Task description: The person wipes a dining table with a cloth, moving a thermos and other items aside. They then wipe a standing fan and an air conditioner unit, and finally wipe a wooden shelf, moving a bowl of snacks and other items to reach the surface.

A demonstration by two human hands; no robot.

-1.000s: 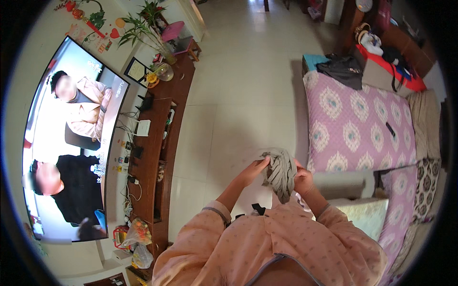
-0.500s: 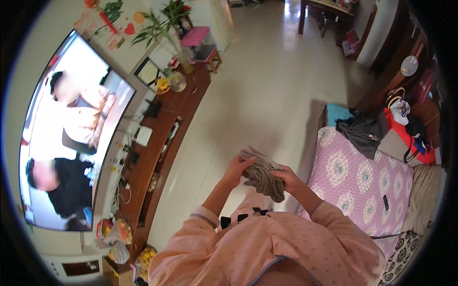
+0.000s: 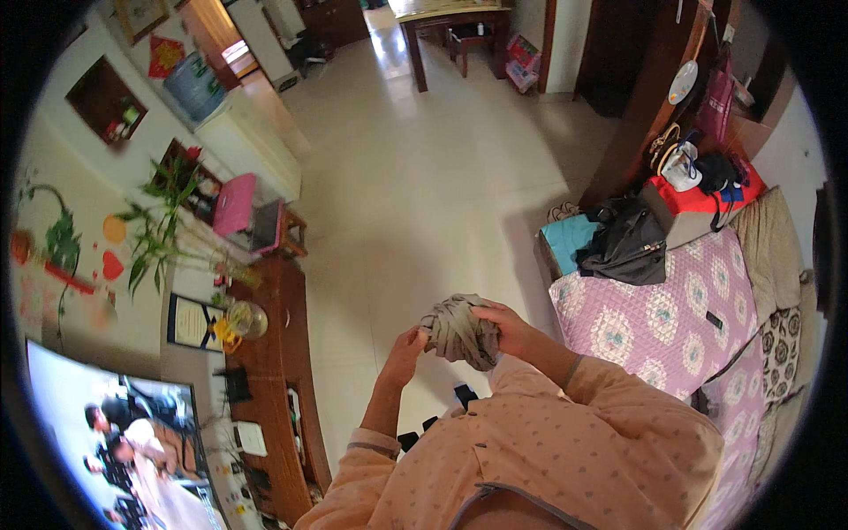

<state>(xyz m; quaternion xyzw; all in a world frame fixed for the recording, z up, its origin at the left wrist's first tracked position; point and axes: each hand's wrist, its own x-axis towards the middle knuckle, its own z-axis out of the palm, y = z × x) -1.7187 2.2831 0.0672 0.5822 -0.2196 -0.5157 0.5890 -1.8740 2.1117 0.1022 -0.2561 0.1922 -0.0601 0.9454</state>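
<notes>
A crumpled grey-beige cloth (image 3: 461, 332) is bunched up between my two hands in front of my body, above the tiled floor. My left hand (image 3: 408, 350) pinches its left edge. On the other side, my right hand (image 3: 502, 327) grips the cloth's upper right part, thumb and fingers closed on it. Folds and twists run across the fabric, and its full shape is hidden in the bundle. Both forearms come out of pale pink patterned sleeves.
At the right stands a sofa with a purple patterned cover (image 3: 609, 322), holding a dark jacket (image 3: 625, 243) and a phone-like black object (image 3: 715, 320). Left are a brown cabinet (image 3: 283, 353), a lit television (image 3: 132, 450) and a potted plant (image 3: 168, 225). A table (image 3: 450, 12) stands far ahead.
My view has turned left and lifted, so more of the far room shows. The cloth has gone from hanging lower at its right to a rounder bundle; both hands still grip it.
</notes>
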